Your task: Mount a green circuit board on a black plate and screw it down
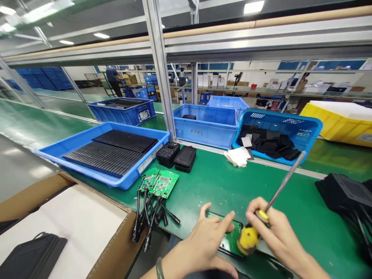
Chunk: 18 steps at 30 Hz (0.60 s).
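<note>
In the head view, the left hand (203, 242) is laid flat and spread on a green circuit board (228, 236) that sits in a black casing at the near edge of the green table (221, 182). Its fingers are extended, not curled, and the fingertips are pressed on the board's upper surface; nothing is grasped by it.

The right hand (276, 234) is closed around a screwdriver (263, 217). The yellow handle is gripped between thumb and fingers, its butt end touching or just above the board, while the metal shaft is tilted up and away to the right, toward a blue basket (308, 128) of black parts.

To the left of the hands, a cluster of green boards with black cables (154, 193) is seen lying on the table, the cables hanging over the near edge. Behind them, two stacks of black casings (176, 155) are placed side by side, just beside a shallow blue tray (87, 135) filled with rows of black pieces. A pile of white sheets (236, 157) is set near the basket. An open cardboard box (116, 248) is seen at the lower left.
</note>
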{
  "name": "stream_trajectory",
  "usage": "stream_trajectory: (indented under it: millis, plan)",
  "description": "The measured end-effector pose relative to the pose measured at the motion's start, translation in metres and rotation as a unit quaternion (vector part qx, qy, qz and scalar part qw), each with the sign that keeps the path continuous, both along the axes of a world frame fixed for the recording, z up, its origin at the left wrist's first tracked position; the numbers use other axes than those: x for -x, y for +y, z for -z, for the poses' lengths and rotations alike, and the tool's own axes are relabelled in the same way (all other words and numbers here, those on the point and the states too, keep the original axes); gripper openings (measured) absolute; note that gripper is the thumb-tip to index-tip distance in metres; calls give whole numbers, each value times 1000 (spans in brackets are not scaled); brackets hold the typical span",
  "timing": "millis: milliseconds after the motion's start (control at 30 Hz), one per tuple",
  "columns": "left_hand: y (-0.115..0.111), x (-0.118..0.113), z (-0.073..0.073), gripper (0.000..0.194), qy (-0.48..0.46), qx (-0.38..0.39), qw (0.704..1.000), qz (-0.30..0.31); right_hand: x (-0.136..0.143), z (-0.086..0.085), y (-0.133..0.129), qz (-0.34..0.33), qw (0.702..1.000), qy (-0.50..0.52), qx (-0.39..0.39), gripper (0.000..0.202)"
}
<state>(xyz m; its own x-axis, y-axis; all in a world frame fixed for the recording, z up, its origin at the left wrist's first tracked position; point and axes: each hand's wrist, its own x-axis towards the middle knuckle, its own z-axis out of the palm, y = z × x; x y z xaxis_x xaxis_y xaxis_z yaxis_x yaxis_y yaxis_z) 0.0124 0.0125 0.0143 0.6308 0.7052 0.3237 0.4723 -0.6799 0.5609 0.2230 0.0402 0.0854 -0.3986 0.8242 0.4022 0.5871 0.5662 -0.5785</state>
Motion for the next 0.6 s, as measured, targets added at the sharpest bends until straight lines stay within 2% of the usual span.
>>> stream_trajectory:
  millis: [100,133,200,267,333,367,433,500,600]
  plan:
    - [9,-6,-21,88,68,11,998,-14,-38,-1,40,78,981,-179,9,16]
    - [17,-7,-33,77,95,22,995,-22,-50,3,54,83,967,-242,11,14]
    - [41,-5,-59,58,148,46,987,-48,-69,16,79,95,954,-284,10,9]
    - [75,4,-82,45,161,38,975,-149,-80,31,96,103,948,-300,13,11]
    - [110,17,-96,46,168,26,940,-295,-85,41,103,113,941,-317,19,16]
    - [126,25,-99,51,171,26,915,-365,-86,43,103,120,938,-325,21,19]
    - [151,39,-99,55,173,37,870,-460,-80,41,94,130,934,-333,22,25]
    - [167,50,-94,50,167,57,846,-504,-66,34,75,118,936,-331,18,30]
    - [174,59,-88,44,131,75,839,-523,-31,25,33,27,950,-308,49,39]
